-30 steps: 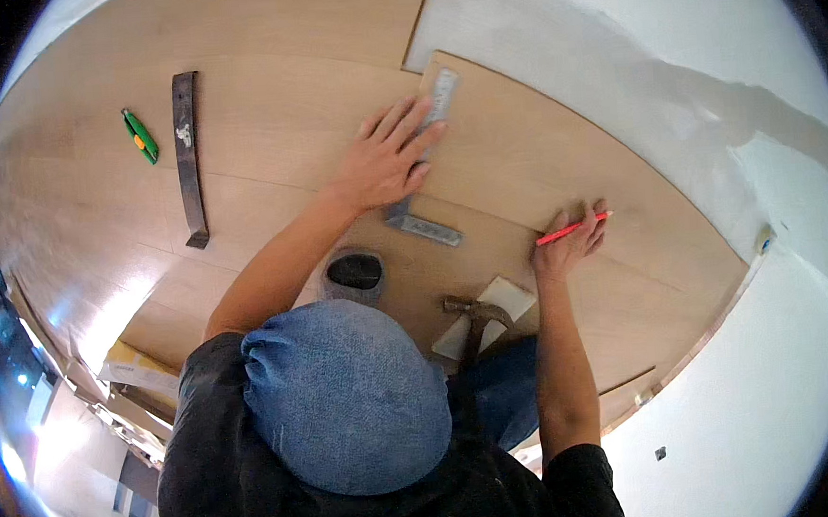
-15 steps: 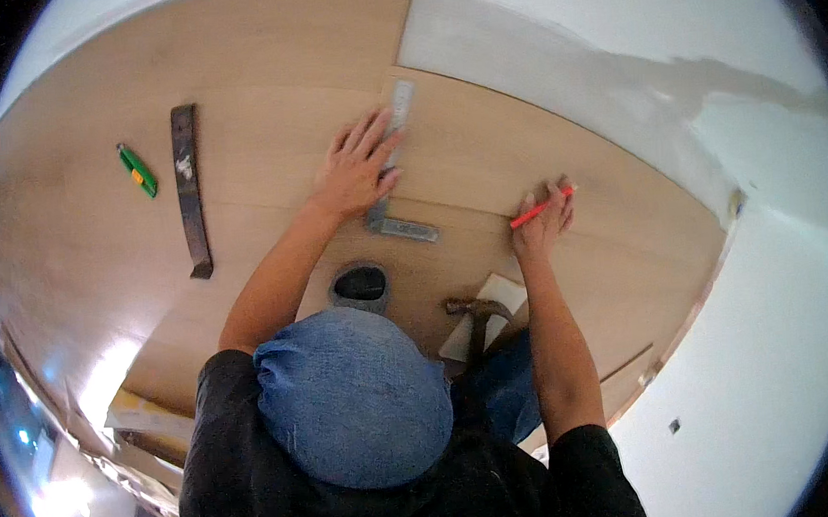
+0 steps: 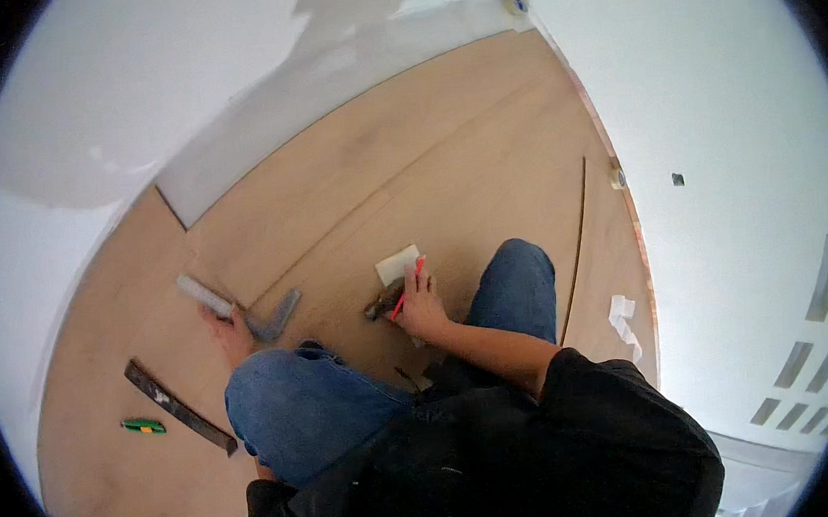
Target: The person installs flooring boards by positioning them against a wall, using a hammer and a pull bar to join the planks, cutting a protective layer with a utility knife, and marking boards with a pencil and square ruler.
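My left hand (image 3: 231,334) rests by the long arm of a metal try square (image 3: 265,326), its fingers apart and touching the edge. The square lies on the wood-look floor planks (image 3: 382,194), and my raised knee hides part of that wrist. In my right hand (image 3: 424,305) a red pencil (image 3: 418,270) is held, slanting between the fingers. Right beside that hand are a hammer's head (image 3: 379,307) and a small whitish block (image 3: 397,263). My fingers are close to the hammer; whether they touch it I cannot tell.
A dark flat pull bar (image 3: 172,401) and a green utility knife (image 3: 144,427) lie on the left. Grey underlay (image 3: 245,127) shows along the far wall. Crumpled white paper (image 3: 624,321) lies near the right wall, and a tape roll (image 3: 514,4) sits in the far corner.
My view has turned to the right. My right hand, with the pencil in it, has come back from the planks to the hammer and block. My left hand stays by the square.
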A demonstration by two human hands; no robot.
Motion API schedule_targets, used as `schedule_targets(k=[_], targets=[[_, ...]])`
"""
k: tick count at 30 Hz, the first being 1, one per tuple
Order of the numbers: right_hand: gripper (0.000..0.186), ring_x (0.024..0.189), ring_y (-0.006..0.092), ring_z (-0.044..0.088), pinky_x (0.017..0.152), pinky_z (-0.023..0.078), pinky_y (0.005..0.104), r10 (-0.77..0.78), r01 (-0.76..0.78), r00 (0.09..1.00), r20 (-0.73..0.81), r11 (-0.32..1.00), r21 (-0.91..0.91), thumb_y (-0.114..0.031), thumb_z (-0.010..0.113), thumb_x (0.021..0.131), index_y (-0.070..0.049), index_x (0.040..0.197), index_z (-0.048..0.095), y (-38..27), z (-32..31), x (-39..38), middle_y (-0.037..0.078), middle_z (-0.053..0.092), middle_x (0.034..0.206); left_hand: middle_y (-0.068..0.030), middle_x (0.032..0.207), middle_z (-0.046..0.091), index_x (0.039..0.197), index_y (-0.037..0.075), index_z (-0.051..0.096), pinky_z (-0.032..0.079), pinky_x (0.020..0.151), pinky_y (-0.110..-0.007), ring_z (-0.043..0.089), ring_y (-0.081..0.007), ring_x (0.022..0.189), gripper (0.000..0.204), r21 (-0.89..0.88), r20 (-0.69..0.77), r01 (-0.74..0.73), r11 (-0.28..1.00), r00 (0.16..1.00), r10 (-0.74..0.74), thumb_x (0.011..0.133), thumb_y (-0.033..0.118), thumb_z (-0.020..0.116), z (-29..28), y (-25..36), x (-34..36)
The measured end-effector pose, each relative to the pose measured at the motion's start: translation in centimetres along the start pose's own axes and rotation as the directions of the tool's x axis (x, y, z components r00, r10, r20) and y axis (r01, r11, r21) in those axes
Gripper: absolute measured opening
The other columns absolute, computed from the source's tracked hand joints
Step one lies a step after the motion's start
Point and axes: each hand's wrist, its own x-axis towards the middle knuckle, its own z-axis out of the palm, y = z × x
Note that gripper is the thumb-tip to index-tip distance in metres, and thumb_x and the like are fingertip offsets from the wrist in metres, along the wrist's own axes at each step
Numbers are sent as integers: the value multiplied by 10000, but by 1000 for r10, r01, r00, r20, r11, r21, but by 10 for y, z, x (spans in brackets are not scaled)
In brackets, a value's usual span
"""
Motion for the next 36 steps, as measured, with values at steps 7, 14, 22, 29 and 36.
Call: schedule_targets(k=[7,14,22,29,36], targets=[[1031,1484,549,248,1184,313,616,-140,158,969,204,985,-74,-313,814,816,-185,1627,190,25,-26,26,231,218,1664,-116,1096,644,1290,-14,507,513,848,-353,616,-215,996,394,-233,202,2,973,978,47,980,159,677,-88,-103,51],[944,1469,487,339,1177,352,562,-329,339,940,86,926,-165,-305,831,762,-193,1570,354,188,-134,145,189,311,1638,-34,1097,629,1304,33,588,444,800,-280,546,-121,934,365,86,12,-97,992,995,96,1009,240,651,-164,107,-6],[714,1483,416,362,1202,326,542,-49,14,968,-246,990,-141,-279,754,865,-167,1507,459,398,-223,277,140,357,1637,-133,1351,622,1453,-11,528,425,1128,-374,565,-226,1287,476,138,-262,-362,922,885,386,1079,281,572,-187,361,-175],[453,1415,337,434,1150,346,540,32,-8,874,-485,999,52,-338,620,984,-111,1371,560,446,-304,258,151,492,1520,-170,1397,608,1439,-35,543,442,1142,-408,568,-250,1316,459,336,-210,-610,718,695,688,1066,228,590,-65,578,-254],[403,1219,428,576,980,510,481,-176,393,908,-381,676,623,-266,610,1017,-48,1351,549,421,-402,151,208,594,1363,-119,1126,712,1259,47,667,558,928,-401,687,-226,1041,369,200,318,-790,579,612,725,1044,342,612,210,693,-242]])
